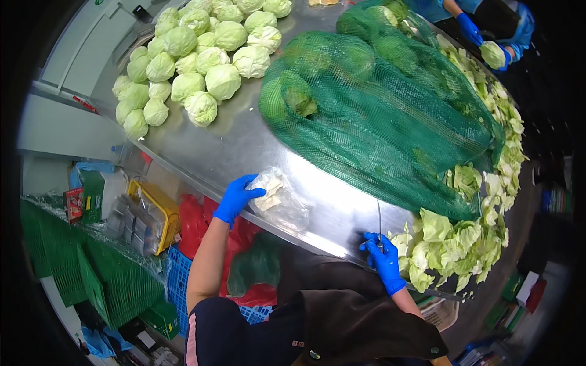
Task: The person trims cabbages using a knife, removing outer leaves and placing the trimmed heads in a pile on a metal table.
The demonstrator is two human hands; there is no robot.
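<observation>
Cabbage wrapped in clear film (278, 200) lies at lower centre of the frame on the steel table (232, 146), the blue-gloved left hand (237, 196) resting on its left side, fingers spread. Right hand (383, 259), lower right, is closed around a thin knife (379, 222) beside loose leaves (452, 244). Green net sack (378, 116) fills the middle; trimmed cabbage heads (195, 61) sit upper left.

A counter (244, 146) carries a pile of cabbages (195, 55) at its far left and a net sack of cabbages (378, 116) across the middle. Loose leaves (464, 244) lie along the right edge. A plastic bag (278, 198) sits at the near edge. Crates (116, 280) stand below, left.
</observation>
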